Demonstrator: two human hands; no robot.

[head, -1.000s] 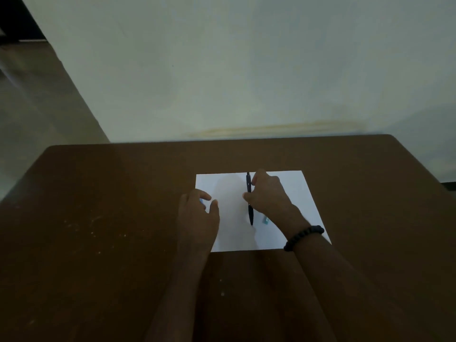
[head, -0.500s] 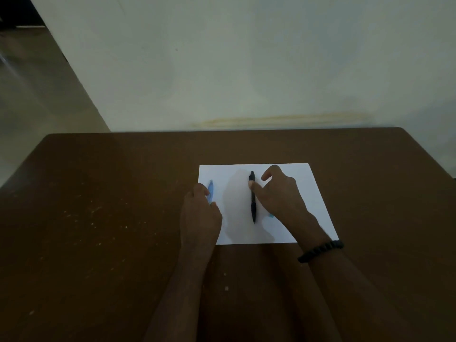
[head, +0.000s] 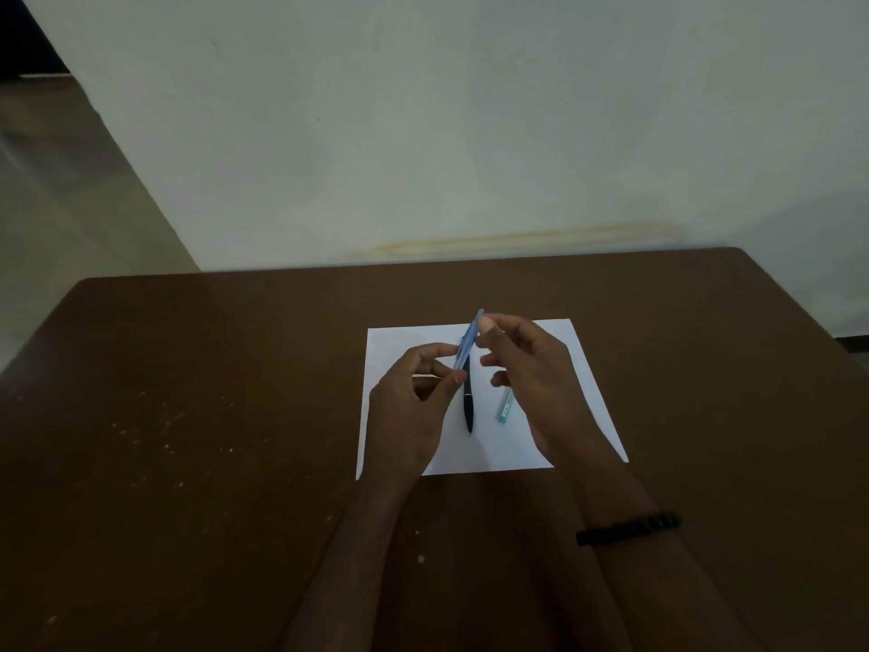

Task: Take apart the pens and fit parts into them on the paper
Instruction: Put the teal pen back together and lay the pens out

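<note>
A white sheet of paper (head: 583,383) lies on the brown table. A translucent blue pen (head: 468,341) is held tilted above the paper. My left hand (head: 414,407) pinches its lower end, and my right hand (head: 531,369) pinches its upper end with thumb and forefinger. A black pen (head: 468,407) lies lengthwise on the paper beneath the blue one, its far end hidden by it. A small pale blue piece (head: 504,407) lies on the paper to the right of the black pen, partly under my right hand.
The brown table (head: 188,416) has pale specks on its left part. A pale wall (head: 470,134) rises just behind the table's far edge. A dark beaded bracelet (head: 630,527) sits on my right wrist.
My left hand lifted the blue pen off the paper's left side. My right hand let go of the black pen and came up to the blue pen's top end.
</note>
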